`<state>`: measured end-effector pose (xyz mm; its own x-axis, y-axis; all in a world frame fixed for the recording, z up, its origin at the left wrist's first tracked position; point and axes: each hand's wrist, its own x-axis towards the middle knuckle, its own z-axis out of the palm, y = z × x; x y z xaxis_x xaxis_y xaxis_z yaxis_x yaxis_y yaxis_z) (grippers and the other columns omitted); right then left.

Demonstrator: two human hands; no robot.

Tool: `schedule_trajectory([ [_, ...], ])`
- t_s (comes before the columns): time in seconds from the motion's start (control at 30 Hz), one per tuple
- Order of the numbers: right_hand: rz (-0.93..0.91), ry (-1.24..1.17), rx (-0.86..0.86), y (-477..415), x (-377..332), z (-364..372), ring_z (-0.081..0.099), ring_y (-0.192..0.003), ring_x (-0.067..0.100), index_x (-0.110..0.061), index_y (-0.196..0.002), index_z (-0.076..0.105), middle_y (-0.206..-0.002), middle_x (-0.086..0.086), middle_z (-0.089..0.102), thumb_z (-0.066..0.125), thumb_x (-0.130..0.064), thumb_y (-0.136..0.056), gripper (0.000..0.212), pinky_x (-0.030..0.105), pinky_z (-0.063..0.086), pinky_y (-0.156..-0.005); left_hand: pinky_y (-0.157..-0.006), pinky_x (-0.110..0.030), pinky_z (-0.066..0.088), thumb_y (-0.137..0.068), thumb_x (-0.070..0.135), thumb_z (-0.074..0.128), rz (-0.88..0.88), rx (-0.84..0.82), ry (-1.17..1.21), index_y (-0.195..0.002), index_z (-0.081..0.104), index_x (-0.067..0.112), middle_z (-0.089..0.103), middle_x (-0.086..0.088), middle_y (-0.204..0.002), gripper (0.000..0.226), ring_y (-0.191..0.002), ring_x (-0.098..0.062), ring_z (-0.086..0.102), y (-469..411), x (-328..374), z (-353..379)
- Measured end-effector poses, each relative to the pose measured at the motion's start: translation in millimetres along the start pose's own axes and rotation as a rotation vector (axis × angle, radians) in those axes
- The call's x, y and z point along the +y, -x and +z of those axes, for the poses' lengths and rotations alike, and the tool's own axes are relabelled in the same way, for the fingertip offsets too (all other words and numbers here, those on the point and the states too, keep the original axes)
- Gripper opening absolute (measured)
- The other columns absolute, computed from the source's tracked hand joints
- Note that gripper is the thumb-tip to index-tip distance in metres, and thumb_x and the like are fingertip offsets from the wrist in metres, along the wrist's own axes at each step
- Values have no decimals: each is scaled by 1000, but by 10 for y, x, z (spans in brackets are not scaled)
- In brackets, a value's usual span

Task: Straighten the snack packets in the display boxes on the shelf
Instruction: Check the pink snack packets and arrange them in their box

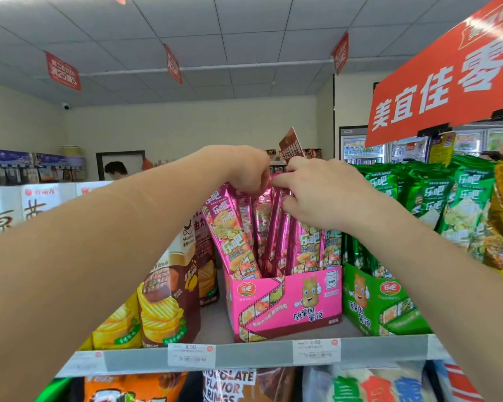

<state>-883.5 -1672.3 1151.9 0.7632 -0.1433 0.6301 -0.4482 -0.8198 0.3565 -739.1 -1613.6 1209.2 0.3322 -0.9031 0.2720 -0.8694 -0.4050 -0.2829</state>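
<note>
A pink display box [285, 303] stands on the top shelf, holding several long pink snack packets [233, 236] that lean left and right. My left hand [244, 169] grips the top edges of the left packets. My right hand [323, 192] pinches the tops of the middle packets, fingers curled around them. Both hands meet above the box. To the right, a green display box [378, 303] holds several green snack packets [430, 195].
Brown and yellow chip bags [163, 303] stand left of the pink box. The grey shelf edge [256, 355] carries price tags. A red sign [445, 82] hangs at upper right. More snacks fill the shelf below. A person stands far back left.
</note>
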Motion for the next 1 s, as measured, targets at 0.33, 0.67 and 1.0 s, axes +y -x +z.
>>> schedule_trajectory([
  [0.33,103,-35,145,46,-65,190,41,-125,28,-19,-110,67,-129,9,46,49,-36,-93,30,42,40,-91,-56,-28,46,-97,32,57,-146,-47,-19,-108,56,4,63,-4,-82,30,-66,-17,61,-194,61,15],
  [0.67,-72,124,215,246,-137,331,13,-149,22,-14,-126,60,-157,6,30,34,-34,-98,43,55,13,-116,-76,-34,49,-85,37,71,-78,-19,-124,-92,64,10,60,-2,-79,29,-82,-28,57,-200,49,42],
  [1.0,53,-122,262,238,-121,197,51,-119,30,-18,-134,49,-135,9,51,46,-25,-93,42,41,36,-101,-76,-30,38,-94,13,54,-91,132,197,-122,53,7,59,-10,-115,29,-96,-26,52,-58,-6,-16],
])
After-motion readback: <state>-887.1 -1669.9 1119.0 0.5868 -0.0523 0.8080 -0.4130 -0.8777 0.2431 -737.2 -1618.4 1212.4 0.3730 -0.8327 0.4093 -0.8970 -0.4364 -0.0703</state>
